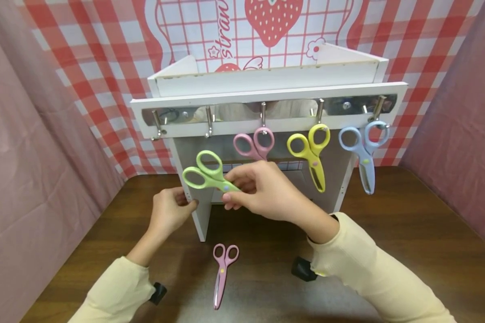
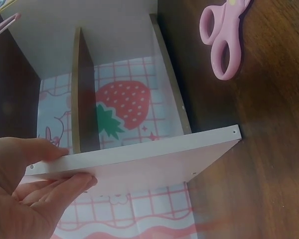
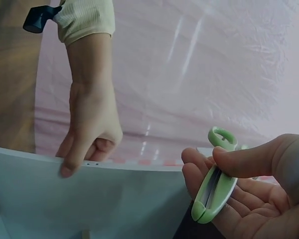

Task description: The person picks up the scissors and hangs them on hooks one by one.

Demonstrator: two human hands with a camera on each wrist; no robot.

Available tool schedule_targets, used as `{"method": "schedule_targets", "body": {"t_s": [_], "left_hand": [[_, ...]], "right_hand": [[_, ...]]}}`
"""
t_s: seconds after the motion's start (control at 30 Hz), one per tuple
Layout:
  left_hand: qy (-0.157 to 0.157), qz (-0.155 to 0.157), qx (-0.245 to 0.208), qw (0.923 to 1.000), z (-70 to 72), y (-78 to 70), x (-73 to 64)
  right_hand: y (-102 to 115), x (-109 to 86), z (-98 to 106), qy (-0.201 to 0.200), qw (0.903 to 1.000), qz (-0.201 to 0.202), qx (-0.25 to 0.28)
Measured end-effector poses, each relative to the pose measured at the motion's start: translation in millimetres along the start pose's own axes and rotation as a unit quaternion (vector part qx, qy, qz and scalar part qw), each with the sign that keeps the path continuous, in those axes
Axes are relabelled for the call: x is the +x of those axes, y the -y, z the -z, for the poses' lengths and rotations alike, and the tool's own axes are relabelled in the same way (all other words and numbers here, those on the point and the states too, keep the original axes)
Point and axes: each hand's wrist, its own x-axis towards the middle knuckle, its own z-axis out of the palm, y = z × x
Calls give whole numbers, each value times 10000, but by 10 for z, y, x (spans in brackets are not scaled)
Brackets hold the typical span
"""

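Green scissors are pinched by the blades between the thumb and fingers of my right hand, handle loops pointing up and left, in front of the white rack. The right wrist view shows the green blades closed under the thumb. My left hand grips the front edge of the rack's left side panel, thumb on one face and fingers on the other. Pink scissors, yellow scissors and blue scissors hang from hooks on the rack; my right hand hides the pink blades.
Another pair of pink scissors lies on the wooden table before the rack. Two metal hooks at the left, a left-end hook and its neighbour hook, carry nothing. A checked strawberry cloth hangs behind; pink curtains flank the table.
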Motion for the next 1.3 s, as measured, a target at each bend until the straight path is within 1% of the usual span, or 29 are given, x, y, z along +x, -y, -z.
{"method": "schedule_targets", "body": {"t_s": [0.27,0.33,0.47,0.6,0.73,0.87,1.0,1.17,1.3], "left_hand": [[12,-25,-55,10000,15,-7,-13],[-3,-52,-53,10000,7,-2,-6],[-12,-98,-49,9999,-8,10,2],[-30,-129,19,9999,-14,12,0],[-39,-109,65,9999,-16,14,-4],[-11,-49,64,10000,-27,22,-1],[0,-44,48,10000,-29,24,-4],[-10,-60,27,10000,-30,26,-6],[-11,-49,13,10000,-22,24,-10]], "right_hand": [[76,68,1,-445,9987,225,-102],[86,83,-4,-526,9983,253,4],[96,105,-11,-686,9972,180,237],[70,118,-23,-790,9960,-85,415],[-1,121,-63,-762,9953,-312,507],[-97,90,-131,-639,9969,-282,350],[-225,34,-207,-480,9979,-392,177],[-441,-55,-307,-249,9971,-699,-153],[-615,-121,-406,64,9951,-781,-600]]}}
